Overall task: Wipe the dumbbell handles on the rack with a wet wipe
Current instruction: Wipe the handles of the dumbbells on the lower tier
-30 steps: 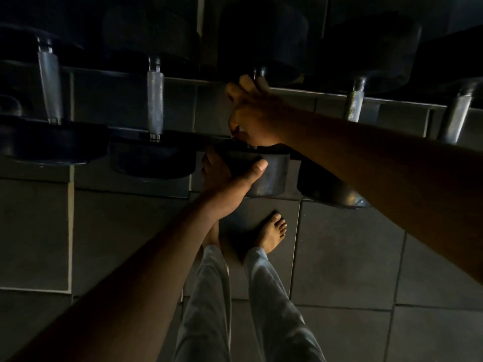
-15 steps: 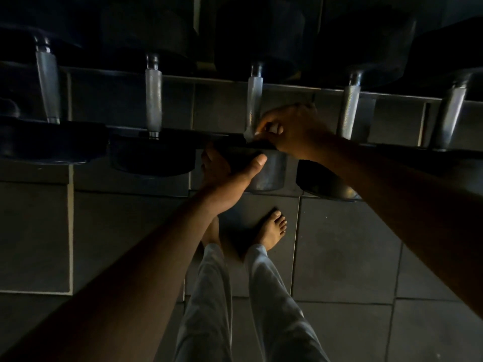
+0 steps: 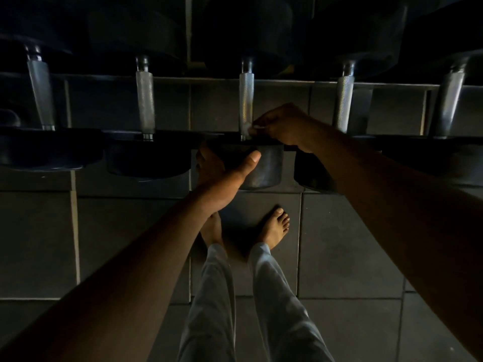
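Wiping: the near end of the middle handle [image 3: 246,100], one of five dumbbells lying across the rack [image 3: 287,81], is the step in hand.
Right hand [image 3: 283,126]: fingers curled, pinching a small white wet wipe [image 3: 247,129] against the handle just above the front weight [image 3: 261,165].
Left hand [image 3: 222,176]: cupped round the left side of that front weight, thumb stretched across its face, apparently bracing the dumbbell.
Wet wipe: bunched small; it touches only the right side of the handle at its lowest part, close to the front rail of the rack.
Other handles: two to the left [image 3: 145,100] and two to the right [image 3: 345,100], all with rough, cross-hatched metal, none touched by either hand.
Progress: cannot be judged; the dim light hides any wet sheen on the metal.
Doing the step well: wrap the wipe round the whole handle instead of dabbing one side, then draw it from the front rail to the back rail with a twist, so the grooves are cleaned all round.
Bracing: keep the left hand on the weight so the dumbbell does not roll under the rubbing.
Risk: a bunched wipe may snag on the rough metal and tear.
Floor [image 3: 339,244]: grey tiles below the rack, with the person's bare feet and light trousers.
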`<state>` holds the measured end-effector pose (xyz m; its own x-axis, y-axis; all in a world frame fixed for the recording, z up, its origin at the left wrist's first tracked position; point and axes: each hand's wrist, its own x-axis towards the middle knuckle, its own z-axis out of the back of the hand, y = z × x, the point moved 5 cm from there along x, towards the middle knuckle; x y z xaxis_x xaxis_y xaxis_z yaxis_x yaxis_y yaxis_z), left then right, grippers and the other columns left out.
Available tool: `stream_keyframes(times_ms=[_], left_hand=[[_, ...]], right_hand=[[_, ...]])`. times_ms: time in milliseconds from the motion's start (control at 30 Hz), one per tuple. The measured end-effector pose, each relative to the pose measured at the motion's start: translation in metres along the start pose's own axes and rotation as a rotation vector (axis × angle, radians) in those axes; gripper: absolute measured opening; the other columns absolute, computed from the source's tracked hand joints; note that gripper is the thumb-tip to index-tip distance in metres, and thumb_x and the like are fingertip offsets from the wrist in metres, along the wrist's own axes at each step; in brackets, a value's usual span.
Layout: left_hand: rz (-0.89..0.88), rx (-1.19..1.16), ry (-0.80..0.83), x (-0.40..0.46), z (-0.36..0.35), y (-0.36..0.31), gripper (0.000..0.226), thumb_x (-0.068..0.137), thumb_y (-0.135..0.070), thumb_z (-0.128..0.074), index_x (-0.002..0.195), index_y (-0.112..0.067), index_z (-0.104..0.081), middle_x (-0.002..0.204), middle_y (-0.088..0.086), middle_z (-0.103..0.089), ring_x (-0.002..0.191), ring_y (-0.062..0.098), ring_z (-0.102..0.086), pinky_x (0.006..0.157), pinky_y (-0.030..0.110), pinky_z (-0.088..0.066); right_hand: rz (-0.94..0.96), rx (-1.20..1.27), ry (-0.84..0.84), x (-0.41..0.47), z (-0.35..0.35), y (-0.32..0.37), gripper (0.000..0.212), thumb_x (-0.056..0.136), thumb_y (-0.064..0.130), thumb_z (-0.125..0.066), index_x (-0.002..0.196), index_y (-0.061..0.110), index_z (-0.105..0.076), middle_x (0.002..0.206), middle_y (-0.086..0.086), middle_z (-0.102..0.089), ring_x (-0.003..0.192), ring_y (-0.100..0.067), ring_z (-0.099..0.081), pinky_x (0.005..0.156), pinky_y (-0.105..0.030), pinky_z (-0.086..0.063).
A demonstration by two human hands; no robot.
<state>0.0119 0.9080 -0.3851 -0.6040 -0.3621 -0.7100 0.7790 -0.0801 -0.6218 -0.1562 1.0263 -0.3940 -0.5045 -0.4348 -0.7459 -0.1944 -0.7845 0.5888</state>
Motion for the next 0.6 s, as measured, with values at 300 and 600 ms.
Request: stream_keyframes(times_ms=[300,600], left_hand=[[0.003,0.023,0.005,-0.002,0.001,-0.002,0.130,0.064,-0.080,-0.073,0.168,-0.035,-0.009,0.170,0.001,-0.022,0.156,0.028,-0.028,0.122,0.052,-0.036],[-0.027,0.004,0.010,-0.001,0.002,-0.002,0.126,0.069,-0.080,-0.080,0.165,-0.032,-0.014,0.165,0.000,-0.028,0.152,0.024,-0.032,0.123,0.047,-0.036]], right_hand=[[-0.085,-0.054,0.074,0.021,0.006,-0.009,0.026,0.095,0.020,-0.072,0.120,0.026,-0.074,0.116,0.002,-0.067,0.109,-0.017,-0.062,0.091,-0.032,-0.054],[0.103,-0.278,0.061,-0.003,0.020,0.012,0.033,0.093,0.031,-0.074,0.121,0.012,-0.075,0.116,-0.004,-0.072,0.105,-0.015,-0.066,0.096,-0.034,-0.054]])
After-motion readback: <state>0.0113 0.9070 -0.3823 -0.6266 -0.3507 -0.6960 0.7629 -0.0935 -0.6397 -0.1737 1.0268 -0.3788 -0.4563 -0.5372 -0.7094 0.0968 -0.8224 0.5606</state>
